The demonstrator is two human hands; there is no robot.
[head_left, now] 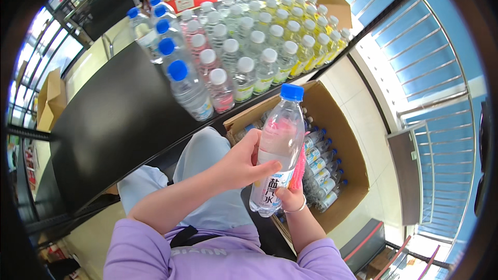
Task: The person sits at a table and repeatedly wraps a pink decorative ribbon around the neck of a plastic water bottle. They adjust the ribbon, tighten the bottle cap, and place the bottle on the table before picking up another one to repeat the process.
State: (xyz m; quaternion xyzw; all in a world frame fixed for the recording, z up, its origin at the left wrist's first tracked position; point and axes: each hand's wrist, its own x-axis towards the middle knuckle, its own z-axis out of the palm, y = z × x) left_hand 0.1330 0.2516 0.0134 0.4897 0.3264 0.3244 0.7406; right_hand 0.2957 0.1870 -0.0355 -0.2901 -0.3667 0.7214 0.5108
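Observation:
A clear plastic bottle [282, 135] with a blue cap and a white label is held up in front of me, tilted slightly, with its cap toward the table. My left hand [245, 159] is closed round its left side, thumb lying across the label. A pink cloth [299, 168] is pressed against the bottle's right side by my right hand [293, 201], whose thumb rests low on the label. The bottle hides part of the right-hand fingers. Pink also shows through the clear upper part of the bottle.
Several blue-capped bottles [189, 93] stand in a row on the black table [104, 124], beside rows of white-capped bottles [244, 75]. An open cardboard box [345, 148] to my right holds more blue-capped bottles [322, 168]. Metal railings [441, 103] run along the right.

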